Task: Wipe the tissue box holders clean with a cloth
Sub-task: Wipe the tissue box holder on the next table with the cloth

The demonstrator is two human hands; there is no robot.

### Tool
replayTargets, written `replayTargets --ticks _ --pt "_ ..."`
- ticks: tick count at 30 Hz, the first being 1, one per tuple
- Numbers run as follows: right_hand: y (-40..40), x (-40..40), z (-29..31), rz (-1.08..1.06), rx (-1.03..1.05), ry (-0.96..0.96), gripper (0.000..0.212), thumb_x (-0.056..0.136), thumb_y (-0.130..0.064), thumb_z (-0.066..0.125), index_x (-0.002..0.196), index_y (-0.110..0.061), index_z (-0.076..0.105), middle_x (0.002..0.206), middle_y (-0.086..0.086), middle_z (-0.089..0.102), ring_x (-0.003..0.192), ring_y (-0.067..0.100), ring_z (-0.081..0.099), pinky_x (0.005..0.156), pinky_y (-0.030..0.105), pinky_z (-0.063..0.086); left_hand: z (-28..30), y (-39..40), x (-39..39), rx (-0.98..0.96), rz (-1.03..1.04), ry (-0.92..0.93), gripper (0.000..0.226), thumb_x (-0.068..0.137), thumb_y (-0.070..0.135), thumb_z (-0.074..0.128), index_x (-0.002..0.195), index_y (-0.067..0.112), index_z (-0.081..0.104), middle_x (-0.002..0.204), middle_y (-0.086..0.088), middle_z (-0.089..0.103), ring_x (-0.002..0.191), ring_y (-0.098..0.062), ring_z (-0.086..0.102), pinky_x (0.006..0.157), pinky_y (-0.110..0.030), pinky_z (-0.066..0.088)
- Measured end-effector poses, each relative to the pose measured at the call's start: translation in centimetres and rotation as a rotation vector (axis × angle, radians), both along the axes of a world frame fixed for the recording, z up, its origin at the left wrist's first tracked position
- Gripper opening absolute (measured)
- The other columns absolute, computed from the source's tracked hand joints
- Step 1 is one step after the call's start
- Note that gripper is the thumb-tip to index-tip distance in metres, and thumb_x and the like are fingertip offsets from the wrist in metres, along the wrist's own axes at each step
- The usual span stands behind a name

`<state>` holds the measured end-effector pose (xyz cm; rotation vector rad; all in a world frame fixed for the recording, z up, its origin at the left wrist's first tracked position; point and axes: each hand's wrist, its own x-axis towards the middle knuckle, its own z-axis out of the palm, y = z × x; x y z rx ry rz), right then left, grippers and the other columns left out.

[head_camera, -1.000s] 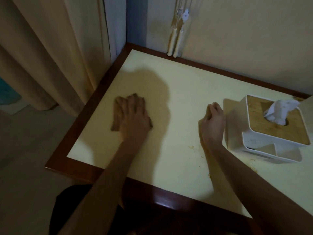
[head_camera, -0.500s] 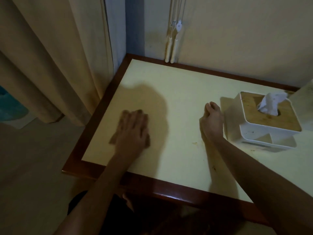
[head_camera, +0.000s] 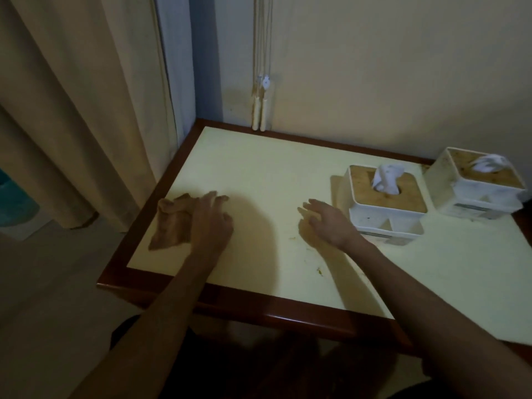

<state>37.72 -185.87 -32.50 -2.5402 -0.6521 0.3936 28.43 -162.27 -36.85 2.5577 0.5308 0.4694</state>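
A brown cloth (head_camera: pixel 172 223) lies on the table (head_camera: pixel 259 180) near its left edge. The left hand (head_camera: pixel 211 223) rests beside it, fingers spread, touching its right edge. The right hand (head_camera: pixel 328 223) lies relaxed, holding nothing, just beside the near tissue box holder (head_camera: pixel 385 208). The second holder (head_camera: pixel 478 187) stands further right.

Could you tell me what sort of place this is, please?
Probably a room in a home or guest room: a wood-edged table in a corner, a long curtain, blind cords on the wall, and two tissue box holders.
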Motion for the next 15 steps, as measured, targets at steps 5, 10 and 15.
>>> replayTargets --ticks 5,10,15 --pt "-5.2 -1.1 3.9 -0.117 0.243 -0.002 0.03 0.096 -0.009 0.047 0.12 -0.014 0.065 0.118 0.001 0.066 0.108 0.012 0.06 0.083 0.014 0.042 2.6 -6.9 1.5 -0.248 -0.332 -0.008 0.032 0.082 0.003 0.062 0.114 0.005 0.062 0.114 -0.013 0.062 0.105 -0.025 0.059 0.09 -0.019 0.036" --pt "-11.3 -0.4 5.1 -0.414 0.358 -0.188 0.025 0.094 -0.013 0.051 0.109 -0.019 0.069 0.095 -0.003 0.069 0.082 0.006 0.063 0.063 0.004 0.04 5.0 -13.5 3.8 -0.385 -0.378 0.001 0.038 0.081 0.014 0.071 0.117 0.007 0.062 0.114 -0.011 0.066 0.101 -0.023 0.063 0.085 -0.018 0.041" --pt "-15.0 1.1 3.7 -0.642 0.43 -0.281 0.038 0.088 -0.014 0.052 0.126 -0.016 0.058 0.104 0.006 0.061 0.081 0.014 0.058 0.062 0.014 0.039 6.3 -17.4 7.0 -0.399 -0.353 0.121 0.064 0.08 0.032 0.073 0.136 0.012 0.049 0.133 -0.008 0.055 0.119 -0.022 0.054 0.098 -0.034 0.044"
